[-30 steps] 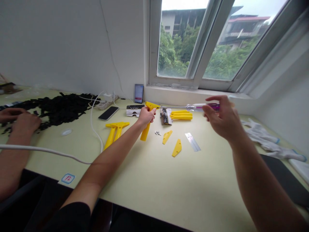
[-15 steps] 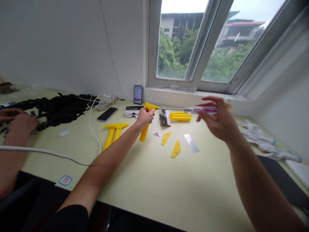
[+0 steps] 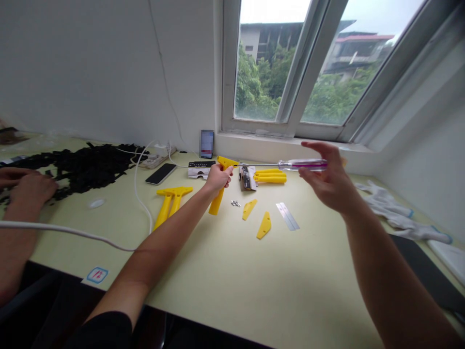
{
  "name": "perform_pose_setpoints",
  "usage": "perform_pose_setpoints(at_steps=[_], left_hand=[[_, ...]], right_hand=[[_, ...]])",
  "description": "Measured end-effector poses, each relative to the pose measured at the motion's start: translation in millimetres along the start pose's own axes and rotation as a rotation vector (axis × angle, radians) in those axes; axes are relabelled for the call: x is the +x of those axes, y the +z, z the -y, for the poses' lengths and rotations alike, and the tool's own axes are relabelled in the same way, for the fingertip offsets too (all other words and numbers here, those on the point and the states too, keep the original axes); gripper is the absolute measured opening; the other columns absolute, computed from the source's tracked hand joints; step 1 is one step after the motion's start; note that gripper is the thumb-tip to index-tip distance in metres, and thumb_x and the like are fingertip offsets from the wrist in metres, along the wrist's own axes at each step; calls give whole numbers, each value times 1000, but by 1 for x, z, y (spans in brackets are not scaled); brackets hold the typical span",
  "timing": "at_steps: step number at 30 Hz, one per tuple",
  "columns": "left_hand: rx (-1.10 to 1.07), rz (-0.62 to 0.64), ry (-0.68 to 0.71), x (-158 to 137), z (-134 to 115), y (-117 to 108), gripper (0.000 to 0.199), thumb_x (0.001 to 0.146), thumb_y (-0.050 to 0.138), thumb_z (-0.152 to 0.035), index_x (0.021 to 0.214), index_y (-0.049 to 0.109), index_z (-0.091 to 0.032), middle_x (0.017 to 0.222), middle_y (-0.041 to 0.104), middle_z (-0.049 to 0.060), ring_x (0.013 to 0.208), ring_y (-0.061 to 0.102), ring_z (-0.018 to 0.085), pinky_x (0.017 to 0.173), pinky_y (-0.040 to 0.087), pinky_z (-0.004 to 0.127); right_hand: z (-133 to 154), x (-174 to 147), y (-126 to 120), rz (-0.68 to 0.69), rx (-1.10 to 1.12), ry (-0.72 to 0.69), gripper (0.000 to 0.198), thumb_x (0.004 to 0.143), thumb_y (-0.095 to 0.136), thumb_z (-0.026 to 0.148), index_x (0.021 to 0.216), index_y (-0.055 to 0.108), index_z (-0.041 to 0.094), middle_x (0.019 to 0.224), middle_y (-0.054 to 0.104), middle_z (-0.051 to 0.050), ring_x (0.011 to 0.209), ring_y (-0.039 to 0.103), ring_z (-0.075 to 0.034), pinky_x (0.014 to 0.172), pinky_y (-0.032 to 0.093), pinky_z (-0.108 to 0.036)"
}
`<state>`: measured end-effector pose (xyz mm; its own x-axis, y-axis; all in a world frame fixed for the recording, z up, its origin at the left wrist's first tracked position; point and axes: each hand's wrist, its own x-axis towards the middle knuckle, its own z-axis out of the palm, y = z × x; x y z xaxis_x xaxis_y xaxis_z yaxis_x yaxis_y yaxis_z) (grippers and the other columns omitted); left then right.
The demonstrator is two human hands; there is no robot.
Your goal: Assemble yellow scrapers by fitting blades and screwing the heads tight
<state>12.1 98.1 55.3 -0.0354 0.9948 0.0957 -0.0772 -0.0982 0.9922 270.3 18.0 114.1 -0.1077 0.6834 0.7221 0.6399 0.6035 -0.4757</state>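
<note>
One table (image 3: 240, 276) is bearing two yellow plates (image 3: 264, 226) right of one small hardware heap (image 3: 236, 203); left hand (image 3: 219, 177) is gripping one yellow handle (image 3: 215, 203), right hand (image 3: 332, 182) grasping one screwdriver (image 3: 290, 166).

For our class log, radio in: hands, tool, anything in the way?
Left hand gripping yellow handle. Right hand at screwdriver, tip at handle's head. No obstruction seen; small metal parts loose on table.
</note>
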Motion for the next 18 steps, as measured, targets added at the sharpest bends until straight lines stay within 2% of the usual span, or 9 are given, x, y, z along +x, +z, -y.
perform_pose_setpoints(at_steps=[1,4,5,8,9,13,14,17,18], left_hand=[[3,8,-4,-1,-1,1,18,83,64,-18,70,52,-14,55,50,-4,36,41,3,34,30,16],[14,28,-14,-4,-1,3,18,84,63,-17,70,52,-13,57,51,-3,36,41,3,33,30,16],[18,29,-18,-5,-1,4,18,84,63,-17,69,52,-14,57,51,-3,36,41,3,33,29,17],[30,17,-27,-4,2,4,20,85,61,-15,68,51,-14,57,51,-3,36,41,3,33,29,17],[33,15,-30,-3,3,3,20,85,61,-15,68,51,-13,57,51,-3,36,41,3,33,29,17],[36,11,-35,1,5,1,21,84,63,-17,67,51,-13,57,52,-3,36,40,3,33,29,16],[33,10,-35,1,6,1,21,84,64,-17,68,51,-13,58,52,-3,36,40,3,34,29,16],[18,15,-31,1,6,1,21,82,66,-19,70,50,-14,61,52,-3,37,41,2,34,28,16],[15,20,-31,1,6,1,21,82,67,-19,70,51,-14,61,52,-3,37,41,2,34,29,16]], right_hand=[[1,-1,1,-54,-14,-10,43,85,62,45,122,47,28,110,64,-8,77,67,-21,62,57,-36],[5,-3,4,-234,-185,61,30,89,57,45,111,54,25,83,65,-3,63,63,-19,59,54,-37],[6,-3,4,-221,-212,79,32,89,57,45,113,53,24,82,64,-3,62,63,-19,58,54,-37],[8,-2,1,-22,-76,31,52,86,61,43,131,43,25,108,64,-8,73,67,-20,62,56,-36],[8,-2,0,20,-48,18,55,84,63,44,132,43,25,111,64,-9,75,67,-21,62,56,-36],[7,1,-3,-68,-231,113,34,86,59,48,108,60,22,75,66,-3,63,65,-21,62,54,-36],[7,1,-3,-60,-239,107,33,87,58,47,108,61,22,77,67,-4,63,65,-21,62,54,-36],[4,1,-4,51,-111,11,41,86,60,46,121,54,24,102,69,-8,67,66,-19,61,54,-33],[3,0,-4,37,-106,-4,40,86,60,47,119,55,24,100,70,-7,65,66,-18,60,54,-33]])
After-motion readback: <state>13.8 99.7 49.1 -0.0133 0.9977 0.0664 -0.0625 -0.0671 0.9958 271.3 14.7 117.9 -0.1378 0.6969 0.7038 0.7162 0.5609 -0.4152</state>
